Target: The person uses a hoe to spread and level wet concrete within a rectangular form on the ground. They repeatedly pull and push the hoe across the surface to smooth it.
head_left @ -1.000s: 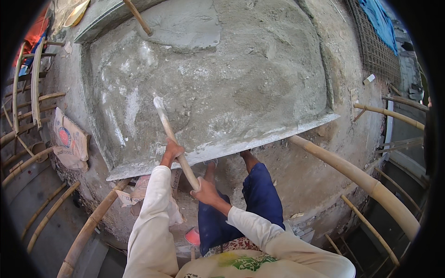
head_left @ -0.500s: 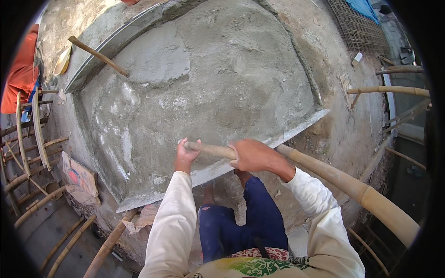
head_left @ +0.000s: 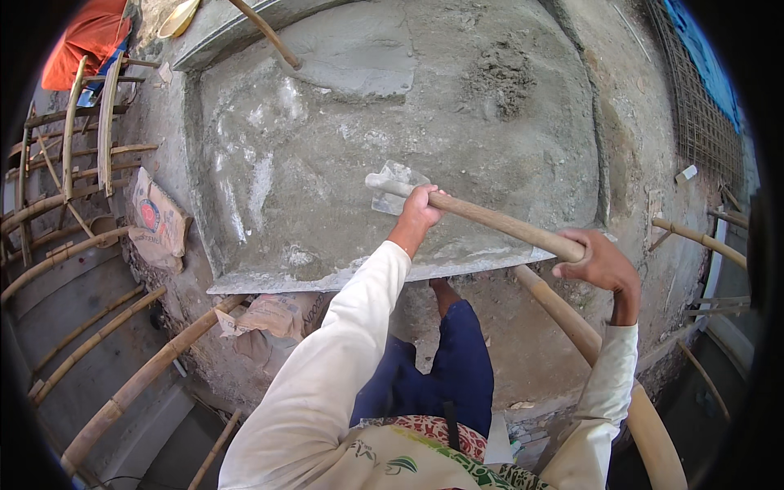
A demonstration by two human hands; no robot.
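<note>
My left hand [head_left: 420,208] grips the wooden handle of a hoe-like tool [head_left: 498,220] near its head. Its pale, mortar-coated flat blade [head_left: 396,196] is over the grey mortar mix [head_left: 506,155] in a low-walled mixing bed [head_left: 425,281]. My right hand [head_left: 594,261] is closed on the handle's upper end, out to the right. At the back of the bed another wooden handle [head_left: 261,26] leans out of a smoother wet patch [head_left: 351,53].
Bamboo poles [head_left: 155,371] lie along both sides and beside my legs. Paper sacks [head_left: 159,220] sit on the left and near my feet. An orange tarp [head_left: 82,53] and yellow basin [head_left: 178,16] are at back left; steel mesh [head_left: 686,106] with blue sheeting [head_left: 710,57] is at right.
The tool has swung from pointing forward to lying diagonally rightward. My right hand has moved out to the right, my left hand forward and right, and the blade now shows over the mix.
</note>
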